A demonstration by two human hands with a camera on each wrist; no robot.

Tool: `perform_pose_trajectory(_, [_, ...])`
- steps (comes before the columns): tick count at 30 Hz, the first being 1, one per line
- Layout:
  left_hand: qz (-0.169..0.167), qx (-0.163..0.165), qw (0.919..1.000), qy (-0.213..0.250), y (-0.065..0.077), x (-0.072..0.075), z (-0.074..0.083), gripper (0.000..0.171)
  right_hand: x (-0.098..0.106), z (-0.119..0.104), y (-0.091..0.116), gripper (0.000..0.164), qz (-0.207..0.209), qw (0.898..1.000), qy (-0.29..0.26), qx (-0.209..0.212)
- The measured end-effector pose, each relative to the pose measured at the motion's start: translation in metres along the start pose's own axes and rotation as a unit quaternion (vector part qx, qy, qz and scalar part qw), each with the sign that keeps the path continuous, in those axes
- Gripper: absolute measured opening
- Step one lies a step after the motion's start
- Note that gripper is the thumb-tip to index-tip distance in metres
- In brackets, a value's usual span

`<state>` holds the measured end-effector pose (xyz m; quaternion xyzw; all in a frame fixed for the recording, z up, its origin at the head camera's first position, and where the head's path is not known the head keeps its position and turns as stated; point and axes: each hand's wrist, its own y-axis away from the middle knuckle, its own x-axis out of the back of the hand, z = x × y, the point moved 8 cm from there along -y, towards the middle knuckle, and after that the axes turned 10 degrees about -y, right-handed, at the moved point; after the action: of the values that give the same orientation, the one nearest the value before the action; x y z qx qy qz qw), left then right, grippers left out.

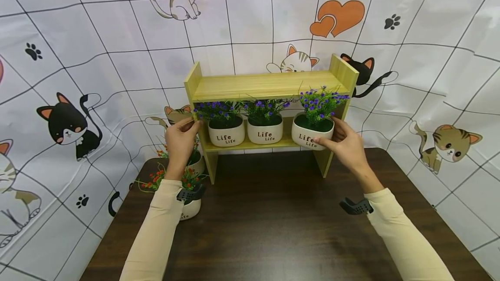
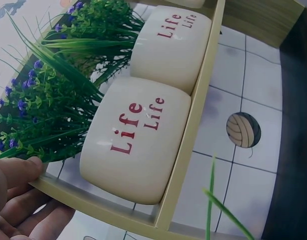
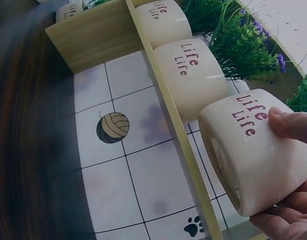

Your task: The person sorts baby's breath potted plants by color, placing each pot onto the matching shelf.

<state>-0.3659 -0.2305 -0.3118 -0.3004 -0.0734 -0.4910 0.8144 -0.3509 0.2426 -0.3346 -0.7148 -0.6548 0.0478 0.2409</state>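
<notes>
My right hand [image 1: 344,144] holds a white "Life" flowerpot [image 1: 311,135] with purple artificial flowers, thumb on its front and fingers around its right side. In the right wrist view this pot [image 3: 258,150] is tilted, its underside partly showing, at the front of the shelf board. Two matching flowerpots [image 1: 226,133] [image 1: 265,131] stand side by side on the lower board of a light wooden shelf [image 1: 265,85]. At the shelf's left side panel, my left hand [image 1: 181,138] grips the edge between thumb and fingers, beside the leftmost purple flowers [image 2: 31,95].
Two white pots with red-orange flowers [image 1: 191,209] [image 1: 197,165] stand on the dark wooden table [image 1: 273,229], left of the shelf and near my left forearm. Behind the shelf is a white wall covering [image 1: 250,21] with cat drawings and grid lines.
</notes>
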Motion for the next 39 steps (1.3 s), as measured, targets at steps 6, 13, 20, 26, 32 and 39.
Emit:
perform_pose_trajectory(6, [-0.001, 0.005, 1.0000, -0.005, 0.000, 0.001, 0.000, 0.042, -0.003, 0.005, -0.006, 0.093, -0.006, 1.000, 0.002, -0.014])
perform_pose_trajectory(13, [0.001, 0.000, 1.0000, -0.003, -0.001, 0.000, 0.002, 0.040, -0.009, 0.009, -0.014, 0.094, -0.019, 0.999, -0.005, -0.027])
perform_pose_trajectory(20, [0.004, -0.003, 1.0000, -0.004, 0.000, 0.002, 0.002, 0.040, -0.011, 0.011, -0.016, 0.093, -0.021, 0.999, -0.017, -0.039])
perform_pose_trajectory(26, [0.004, -0.008, 1.0000, -0.002, -0.001, 0.002, 0.002, 0.039, -0.014, 0.012, -0.019, 0.088, -0.023, 0.999, -0.001, -0.025])
perform_pose_trajectory(32, [0.002, -0.008, 1.0000, -0.003, -0.001, 0.000, 0.002, 0.040, -0.018, 0.015, -0.024, 0.090, -0.032, 0.999, 0.016, -0.033])
perform_pose_trajectory(39, [0.002, -0.004, 1.0000, -0.002, -0.001, 0.000, -0.001, 0.042, -0.021, 0.019, -0.027, 0.090, -0.050, 0.994, 0.084, -0.053])
